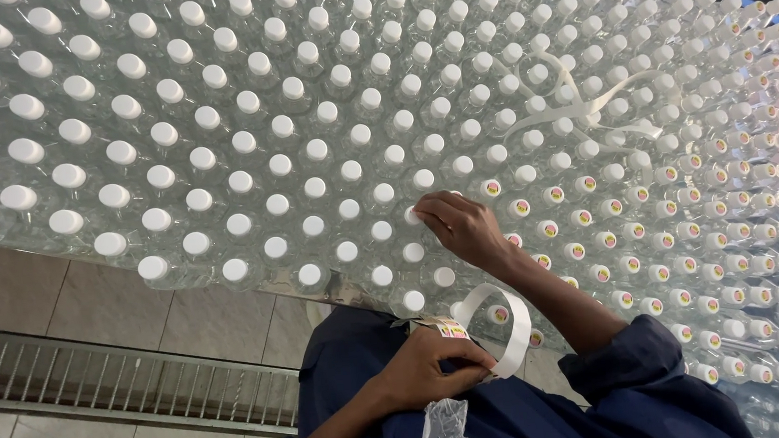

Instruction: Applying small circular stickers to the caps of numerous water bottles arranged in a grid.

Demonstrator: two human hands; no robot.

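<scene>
The right hand (462,230) presses its fingertips onto a white bottle cap (413,215) near the front edge of the packed clear bottles (242,147). The left hand (431,368) pinches a sticker strip (502,326) — its backing loops upward — close to the body.

So many clear bottles (329,173) here, nearly all with plain white caps (156,220). The caps on the right side carry small round stickers (600,273), yellow with a red-pink centre. The sticker strip (509,331) is white backing, with 1 yellow and red sticker (453,329) showing at the end. Sleeves (642,366) are dark navy blue. Floor tiles (35,297) are beige-grey, drain grate (94,381) is grey metal.
</scene>
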